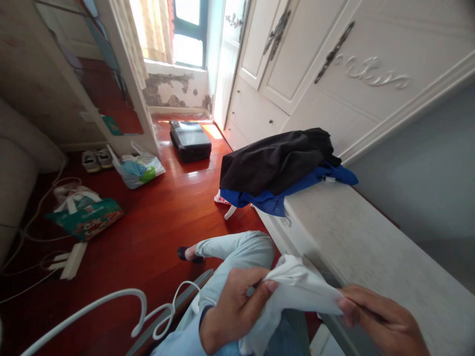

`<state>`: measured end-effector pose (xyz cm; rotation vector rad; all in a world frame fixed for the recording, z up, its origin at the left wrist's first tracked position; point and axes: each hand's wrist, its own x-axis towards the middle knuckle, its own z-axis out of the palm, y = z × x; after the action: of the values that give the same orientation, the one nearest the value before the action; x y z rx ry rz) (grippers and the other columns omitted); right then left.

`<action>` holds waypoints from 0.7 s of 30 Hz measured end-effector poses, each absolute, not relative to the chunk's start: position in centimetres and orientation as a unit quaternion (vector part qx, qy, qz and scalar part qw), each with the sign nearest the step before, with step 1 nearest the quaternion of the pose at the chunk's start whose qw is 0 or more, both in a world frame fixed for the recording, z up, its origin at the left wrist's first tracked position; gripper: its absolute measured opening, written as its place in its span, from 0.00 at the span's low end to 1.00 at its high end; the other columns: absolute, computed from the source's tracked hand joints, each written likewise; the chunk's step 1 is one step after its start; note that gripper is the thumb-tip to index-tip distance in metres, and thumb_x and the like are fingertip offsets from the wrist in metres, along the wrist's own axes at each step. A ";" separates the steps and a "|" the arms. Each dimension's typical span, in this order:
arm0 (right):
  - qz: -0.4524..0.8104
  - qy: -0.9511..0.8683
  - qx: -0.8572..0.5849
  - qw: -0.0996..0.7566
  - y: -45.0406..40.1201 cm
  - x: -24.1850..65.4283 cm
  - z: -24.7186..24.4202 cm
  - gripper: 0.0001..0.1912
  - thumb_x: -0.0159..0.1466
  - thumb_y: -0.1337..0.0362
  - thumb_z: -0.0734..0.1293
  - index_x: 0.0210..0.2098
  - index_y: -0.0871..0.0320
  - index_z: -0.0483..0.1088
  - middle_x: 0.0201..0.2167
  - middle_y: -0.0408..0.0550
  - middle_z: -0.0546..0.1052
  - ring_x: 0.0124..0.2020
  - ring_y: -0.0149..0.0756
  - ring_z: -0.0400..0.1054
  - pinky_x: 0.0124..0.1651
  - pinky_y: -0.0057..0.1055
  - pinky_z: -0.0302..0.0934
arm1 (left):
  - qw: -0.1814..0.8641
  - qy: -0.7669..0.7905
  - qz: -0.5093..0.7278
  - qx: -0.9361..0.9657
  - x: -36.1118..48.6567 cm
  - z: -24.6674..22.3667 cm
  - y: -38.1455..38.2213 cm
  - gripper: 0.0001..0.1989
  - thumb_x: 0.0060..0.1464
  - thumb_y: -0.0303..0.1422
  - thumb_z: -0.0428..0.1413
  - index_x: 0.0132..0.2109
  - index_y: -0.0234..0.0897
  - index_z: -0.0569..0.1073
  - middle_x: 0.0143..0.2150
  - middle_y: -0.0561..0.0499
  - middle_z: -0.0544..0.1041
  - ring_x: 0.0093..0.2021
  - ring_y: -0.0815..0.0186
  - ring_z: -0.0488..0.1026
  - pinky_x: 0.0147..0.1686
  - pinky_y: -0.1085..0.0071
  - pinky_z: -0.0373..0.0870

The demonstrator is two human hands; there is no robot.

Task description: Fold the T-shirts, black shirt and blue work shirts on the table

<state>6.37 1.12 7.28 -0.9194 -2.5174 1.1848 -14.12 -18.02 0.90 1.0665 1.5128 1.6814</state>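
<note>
A white cloth (297, 291) is stretched between my two hands above my lap. My left hand (239, 306) pinches its upper left part between thumb and fingers. At the cloth's right end, my right hand (382, 314) grips the edge, fingers closed on it. Part of the cloth hangs down below my left hand. Beyond the hands, a black garment (274, 160) lies over a blue garment (270, 202) on the far end of the white dresser top (356, 237).
White wire hangers (139, 301) stick out at the lower left. On the red wooden floor are a black case (190, 141), a plastic bag (137, 170), a green bag (91, 217), shoes (97, 160) and a power strip (74, 260). White wardrobes (297, 64) stand behind.
</note>
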 end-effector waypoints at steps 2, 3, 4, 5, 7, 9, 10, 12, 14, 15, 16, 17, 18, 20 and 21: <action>0.392 -0.872 -0.273 0.105 1.1 4.1 8.1 0.23 0.66 0.51 0.67 0.22 0.59 0.77 0.19 0.47 0.72 0.21 0.29 0.68 0.27 0.20 0.62 | 0.306 0.593 0.666 0.334 -14.2 0.7 -18.1 0.19 0.66 0.44 0.52 0.37 0.36 0.79 0.29 0.49 0.75 0.30 0.67 0.68 0.32 0.72 0.62; 0.391 -0.877 -0.258 0.110 1.1 3.1 8.4 0.22 0.67 0.51 0.67 0.23 0.59 0.77 0.18 0.46 0.72 0.21 0.29 0.68 0.27 0.20 0.61 | 0.315 0.596 0.680 0.288 -14.2 0.5 -18.0 0.18 0.64 0.46 0.55 0.38 0.36 0.80 0.30 0.49 0.76 0.31 0.66 0.69 0.32 0.73 0.63; 0.392 -0.879 -0.246 0.115 1.3 2.2 8.6 0.22 0.68 0.51 0.66 0.25 0.60 0.78 0.18 0.46 0.73 0.21 0.28 0.68 0.27 0.20 0.60 | 0.332 0.590 0.696 0.239 -14.3 0.2 -17.9 0.19 0.62 0.48 0.57 0.37 0.36 0.81 0.30 0.49 0.76 0.31 0.65 0.69 0.31 0.73 0.64; 0.394 -0.880 -0.239 0.119 1.4 1.4 8.7 0.21 0.68 0.52 0.66 0.27 0.60 0.79 0.19 0.45 0.74 0.21 0.28 0.68 0.27 0.20 0.60 | 0.360 0.575 0.709 0.191 -14.4 -0.1 -17.7 0.20 0.59 0.49 0.60 0.36 0.36 0.81 0.30 0.49 0.76 0.31 0.66 0.69 0.30 0.74 0.63; 0.404 -0.879 -0.226 0.117 1.7 0.4 8.9 0.20 0.69 0.53 0.65 0.31 0.60 0.80 0.21 0.46 0.76 0.24 0.28 0.71 0.29 0.20 0.61 | 0.430 0.523 0.727 0.116 -14.7 -0.6 -17.4 0.21 0.53 0.51 0.64 0.32 0.35 0.80 0.27 0.50 0.74 0.28 0.67 0.66 0.27 0.74 0.62; 0.414 -0.877 -0.216 0.114 1.8 0.2 9.0 0.18 0.70 0.55 0.65 0.35 0.60 0.81 0.24 0.46 0.78 0.27 0.29 0.73 0.32 0.20 0.63 | 0.482 0.466 0.738 0.080 -14.9 -0.7 -17.2 0.22 0.49 0.51 0.67 0.29 0.34 0.78 0.24 0.51 0.72 0.26 0.68 0.64 0.26 0.74 0.62; 0.420 -0.875 -0.212 0.115 1.8 0.3 9.0 0.17 0.70 0.55 0.64 0.37 0.59 0.81 0.25 0.46 0.79 0.28 0.29 0.74 0.34 0.20 0.64 | 0.495 0.448 0.742 0.070 -15.0 -0.7 -17.1 0.21 0.47 0.50 0.68 0.28 0.34 0.78 0.23 0.51 0.71 0.26 0.68 0.64 0.26 0.74 0.62; 0.428 -0.871 -0.207 0.121 1.8 0.7 9.2 0.16 0.70 0.56 0.64 0.38 0.59 0.81 0.26 0.45 0.79 0.28 0.29 0.74 0.35 0.20 0.65 | 0.488 0.437 0.755 0.033 -14.9 -0.6 -17.0 0.20 0.41 0.47 0.71 0.27 0.34 0.78 0.23 0.51 0.72 0.27 0.67 0.65 0.27 0.73 0.64; 0.431 -0.868 -0.210 0.133 1.6 1.2 9.6 0.18 0.70 0.56 0.64 0.32 0.59 0.80 0.25 0.46 0.79 0.28 0.29 0.74 0.36 0.20 0.66 | 0.479 0.435 0.762 -0.020 -14.6 -0.5 -16.8 0.20 0.35 0.44 0.73 0.28 0.34 0.78 0.24 0.51 0.73 0.26 0.67 0.66 0.27 0.73 0.65; 0.430 -0.867 -0.212 0.139 1.5 1.5 9.8 0.20 0.70 0.55 0.64 0.28 0.59 0.79 0.25 0.46 0.79 0.28 0.29 0.74 0.37 0.20 0.66 | 0.481 0.432 0.762 -0.042 -14.5 -0.5 -16.7 0.20 0.33 0.43 0.74 0.27 0.34 0.78 0.24 0.52 0.73 0.26 0.68 0.66 0.26 0.73 0.65; 0.427 -0.866 -0.214 0.146 1.5 1.7 10.0 0.22 0.70 0.55 0.65 0.25 0.59 0.77 0.26 0.46 0.79 0.29 0.29 0.75 0.38 0.20 0.67 | 0.490 0.425 0.759 -0.055 -14.4 -0.4 -16.6 0.20 0.32 0.43 0.74 0.26 0.34 0.77 0.23 0.53 0.72 0.25 0.68 0.66 0.24 0.74 0.65; 0.424 -0.866 -0.217 0.152 1.4 1.9 10.3 0.23 0.70 0.54 0.65 0.24 0.59 0.77 0.26 0.47 0.79 0.31 0.30 0.76 0.40 0.21 0.67 | 0.504 0.415 0.755 -0.059 -14.3 -0.4 -16.5 0.20 0.31 0.42 0.74 0.25 0.34 0.76 0.22 0.53 0.71 0.23 0.69 0.66 0.23 0.74 0.65; 0.422 -0.865 -0.220 0.159 1.4 2.1 10.5 0.23 0.70 0.54 0.65 0.23 0.59 0.77 0.26 0.47 0.79 0.33 0.32 0.77 0.42 0.21 0.68 | 0.520 0.404 0.751 -0.060 -14.3 -0.3 -16.3 0.20 0.30 0.42 0.74 0.24 0.34 0.75 0.21 0.54 0.70 0.22 0.70 0.65 0.22 0.74 0.65; 0.422 -0.861 -0.225 0.171 1.4 2.3 10.7 0.23 0.70 0.53 0.65 0.24 0.59 0.78 0.26 0.48 0.79 0.35 0.34 0.77 0.45 0.23 0.69 | 0.549 0.378 0.743 -0.063 -14.2 -0.3 -16.0 0.22 0.26 0.41 0.75 0.21 0.35 0.73 0.19 0.55 0.68 0.20 0.71 0.64 0.19 0.75 0.63; 0.425 -0.858 -0.226 0.179 1.4 2.4 10.7 0.23 0.70 0.53 0.65 0.24 0.59 0.78 0.26 0.48 0.79 0.34 0.34 0.77 0.45 0.24 0.69 | 0.562 0.364 0.740 -0.067 -14.2 -0.3 -15.9 0.22 0.23 0.40 0.76 0.21 0.35 0.73 0.18 0.55 0.67 0.19 0.71 0.63 0.18 0.75 0.62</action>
<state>2.42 1.36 10.74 -0.6388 -2.4265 1.2012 -14.18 -15.94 -0.34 -0.1572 0.8570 1.7415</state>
